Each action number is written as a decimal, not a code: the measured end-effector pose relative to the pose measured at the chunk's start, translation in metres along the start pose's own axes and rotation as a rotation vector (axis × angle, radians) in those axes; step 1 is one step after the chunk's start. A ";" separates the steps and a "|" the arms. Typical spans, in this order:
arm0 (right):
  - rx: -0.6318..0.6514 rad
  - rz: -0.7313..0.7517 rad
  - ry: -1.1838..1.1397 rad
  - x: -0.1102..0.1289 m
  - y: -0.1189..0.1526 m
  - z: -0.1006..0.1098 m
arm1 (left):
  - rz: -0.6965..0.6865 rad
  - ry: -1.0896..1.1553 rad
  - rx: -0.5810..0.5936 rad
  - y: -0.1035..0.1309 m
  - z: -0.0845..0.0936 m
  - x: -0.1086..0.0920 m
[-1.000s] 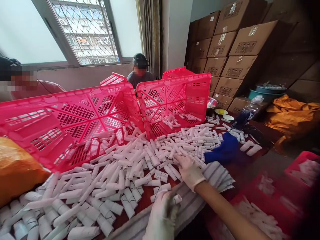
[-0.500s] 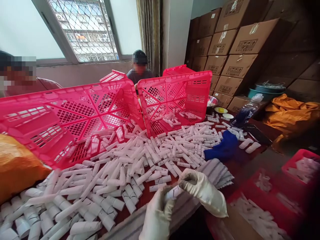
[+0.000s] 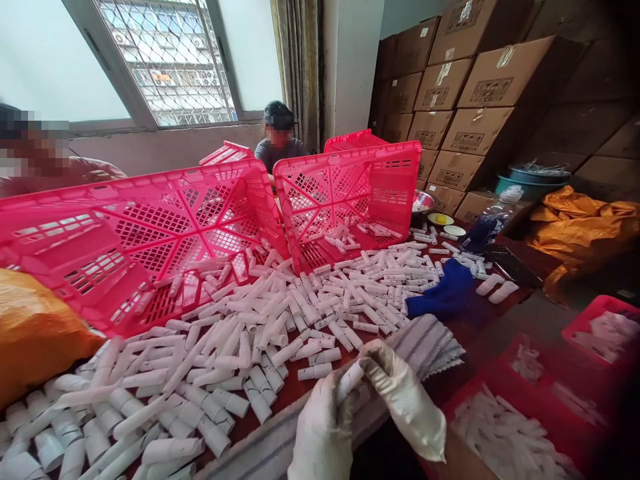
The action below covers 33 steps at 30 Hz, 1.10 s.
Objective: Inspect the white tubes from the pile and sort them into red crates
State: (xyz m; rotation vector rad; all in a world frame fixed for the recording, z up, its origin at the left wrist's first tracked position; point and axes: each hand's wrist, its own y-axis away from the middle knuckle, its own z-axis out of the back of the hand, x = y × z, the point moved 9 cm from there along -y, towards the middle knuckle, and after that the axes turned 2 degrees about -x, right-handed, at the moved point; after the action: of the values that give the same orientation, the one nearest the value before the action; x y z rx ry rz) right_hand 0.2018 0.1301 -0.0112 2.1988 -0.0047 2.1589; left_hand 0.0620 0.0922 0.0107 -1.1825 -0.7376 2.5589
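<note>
Both my hands wear white gloves and meet over a striped towel (image 3: pixel 280 437) at the table's near edge. My left hand (image 3: pixel 323 423) is wrapped round a short white tube (image 3: pixel 350 380) with a dark mark on it. At the tube's upper end, the fingers of my right hand (image 3: pixel 400 393) pinch it; their tips look greyish. Just beyond lies a big spread of loose white tubes (image 3: pixel 270 320), many with thin dark lines. A blue cloth (image 3: pixel 445 293) rests at the towel's far right end.
Two pink plastic baskets (image 3: pixel 200 220) lie tipped toward me with tubes spilling out. An orange sack (image 3: pixel 40 333) is at left, a bottle (image 3: pixel 493 220) at right. Red bins (image 3: pixel 575 333) of white pieces stand lower right. Cartons (image 3: pixel 480 127) are stacked behind. Two people sit across the table.
My right hand has turned and dropped slightly, its wrist lower. The tube between my hands now tilts more upright, and my left hand has moved slightly right.
</note>
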 end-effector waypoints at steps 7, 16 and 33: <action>0.159 0.010 -0.045 0.007 0.000 -0.005 | 0.657 0.583 0.337 0.018 -0.034 0.032; -0.043 -0.131 -0.113 -0.020 0.040 0.046 | 0.906 0.811 0.605 0.067 -0.102 -0.005; -0.205 -0.024 -0.021 0.001 0.038 0.070 | 0.168 0.281 0.148 0.018 -0.045 -0.023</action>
State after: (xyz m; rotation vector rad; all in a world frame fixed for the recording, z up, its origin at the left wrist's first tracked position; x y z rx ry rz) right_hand 0.2705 0.0888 -0.0101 2.0962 -0.1911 2.0213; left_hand 0.1109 0.0831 -0.0087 -1.5674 -0.3941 2.4480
